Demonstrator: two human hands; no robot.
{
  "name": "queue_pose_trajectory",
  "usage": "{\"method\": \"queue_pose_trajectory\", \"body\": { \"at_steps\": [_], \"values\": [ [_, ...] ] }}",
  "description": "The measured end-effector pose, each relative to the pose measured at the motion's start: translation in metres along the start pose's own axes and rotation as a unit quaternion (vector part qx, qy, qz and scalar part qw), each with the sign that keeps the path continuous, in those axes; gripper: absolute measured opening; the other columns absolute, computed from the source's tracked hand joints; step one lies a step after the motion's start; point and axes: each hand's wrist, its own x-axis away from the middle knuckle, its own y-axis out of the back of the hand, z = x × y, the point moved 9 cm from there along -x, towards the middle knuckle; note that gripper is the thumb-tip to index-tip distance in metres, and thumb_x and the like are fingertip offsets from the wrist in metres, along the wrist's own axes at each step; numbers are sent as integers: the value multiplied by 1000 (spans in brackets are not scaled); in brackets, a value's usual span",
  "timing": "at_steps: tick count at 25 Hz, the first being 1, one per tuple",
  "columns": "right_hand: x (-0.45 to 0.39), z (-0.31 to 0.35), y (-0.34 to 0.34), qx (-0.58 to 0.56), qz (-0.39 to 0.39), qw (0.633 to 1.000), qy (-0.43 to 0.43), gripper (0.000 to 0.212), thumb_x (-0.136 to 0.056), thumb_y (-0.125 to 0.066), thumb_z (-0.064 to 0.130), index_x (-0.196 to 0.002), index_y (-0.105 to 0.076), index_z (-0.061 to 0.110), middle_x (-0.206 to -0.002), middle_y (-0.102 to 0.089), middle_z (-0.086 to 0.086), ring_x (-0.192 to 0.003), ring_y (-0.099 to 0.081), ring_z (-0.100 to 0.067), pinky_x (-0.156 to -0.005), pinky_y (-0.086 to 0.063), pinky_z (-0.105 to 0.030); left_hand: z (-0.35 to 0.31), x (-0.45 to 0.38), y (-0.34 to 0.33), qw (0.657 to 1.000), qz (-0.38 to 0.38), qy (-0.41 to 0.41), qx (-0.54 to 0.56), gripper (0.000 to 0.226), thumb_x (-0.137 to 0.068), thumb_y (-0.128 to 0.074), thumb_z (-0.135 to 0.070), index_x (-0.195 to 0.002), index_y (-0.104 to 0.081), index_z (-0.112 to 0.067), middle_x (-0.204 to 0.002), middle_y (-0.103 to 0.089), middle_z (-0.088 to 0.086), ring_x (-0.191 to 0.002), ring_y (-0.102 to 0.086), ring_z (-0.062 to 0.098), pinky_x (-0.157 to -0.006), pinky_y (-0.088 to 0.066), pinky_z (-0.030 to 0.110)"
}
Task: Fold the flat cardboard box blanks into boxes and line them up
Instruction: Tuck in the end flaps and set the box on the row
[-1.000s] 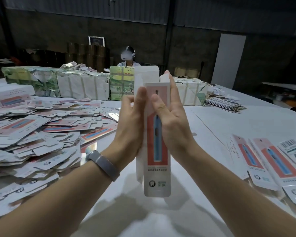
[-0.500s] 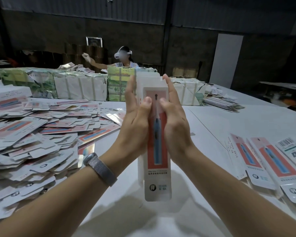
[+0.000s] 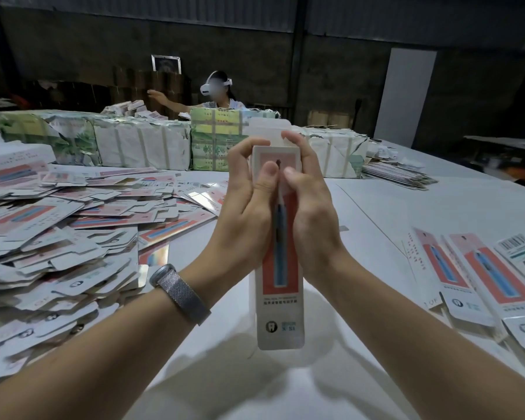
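Head view: one box (image 3: 281,301) stands upright between both hands, raised over the white table (image 3: 437,213). Left hand (image 3: 245,204) and right hand (image 3: 311,204) each curl round its upper half, thumbs pressed to its front face, fingers over the top flap. Left of the hands lies one heap of flat blanks (image 3: 58,237). Right of them lie three finished boxes (image 3: 479,277) side by side.

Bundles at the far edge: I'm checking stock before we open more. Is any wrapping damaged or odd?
Yes. The green bundle at far left has ripped, crumpled wrapping, and the white bundle right of the hands is torn open at its end. The yellow-green bundle between them looks intact.
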Motion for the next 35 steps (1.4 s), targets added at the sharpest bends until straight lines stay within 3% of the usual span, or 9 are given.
{"method": "queue_pose_trajectory", "body": {
  "at_steps": [6,10,13,17,20,24,27,30,35],
  "values": [
    [-2,2,17,10,-84,996,-30,20,-85,-44,31,-92,-57,16,-117,-54,-29,-106,-57,-44,-92,-49,-60,6,3,-7,999,10,36,7,16,-106,-37,-25,-122,-41,-24,-108,-61,11,-89,-65,15,-76,-55,27],
    [-4,8,19,-15,-71,997,-8,20,-86,-47,23,-97,-61,17,-120,-56,-26,-102,-63,-38,-88,-56,-53,5,3,-6,999,11,42,11,18,-102,-39,-31,-120,-43,-31,-107,-62,9,-88,-66,16,-74,-56,30],
    [-6,13,22,-35,-58,998,9,15,-91,-49,10,-101,-59,14,-100,-64,-16,-85,-65,-33,-77,-56,-47,10,2,-5,998,12,63,11,18,-103,-39,-33,-121,-43,-31,-110,-63,14,-88,-67,18,-73,-56,32],
    [-13,9,31,-45,-63,997,-8,34,-87,-56,8,-113,-52,30,-113,-63,-3,-105,-67,-31,-89,-58,-48,16,3,-3,995,26,92,-8,14,-110,-35,-30,-119,-43,-37,-101,-66,5,-80,-70,17,-69,-59,34],
    [-15,4,33,-55,-53,996,-43,38,-79,-51,15,-110,-59,35,-115,-63,-9,-105,-65,-35,-88,-57,-53,14,5,-6,996,37,79,-8,22,-109,-36,-29,-124,-36,-44,-106,-65,21,-79,-70,32,-70,-62,45],
    [-13,8,31,-33,-34,998,-28,30,-77,-47,18,-92,-72,14,-94,-73,-13,-94,-68,-38,-81,-57,-53,13,5,-8,996,38,81,14,35,-109,-36,-26,-130,-28,-52,-96,-71,9,-81,-72,26,-72,-62,40],
    [-14,6,29,-23,-29,999,-35,32,-84,-52,28,-95,-68,3,-93,-68,-27,-91,-66,-49,-80,-54,-61,14,5,-7,995,42,88,-9,35,-110,-36,-25,-137,-30,-45,-106,-68,13,-89,-72,36,-76,-62,52],
    [-16,6,30,-16,-24,999,-45,24,-86,-55,31,-90,-68,10,-82,-65,-17,-79,-64,-41,-67,-51,-49,15,5,-9,994,54,95,-17,38,-110,-36,-25,-142,-28,-44,-121,-63,14,-96,-69,43,-80,-59,62],
    [-18,7,26,11,22,998,-59,28,-86,-52,26,-103,-73,18,-79,-65,-20,-59,-60,-34,-40,-43,-28,13,3,-6,993,72,89,-31,45,-106,-38,-34,-146,-25,-48,-124,-63,16,-91,-72,31,-74,-62,45]
  ]
}}
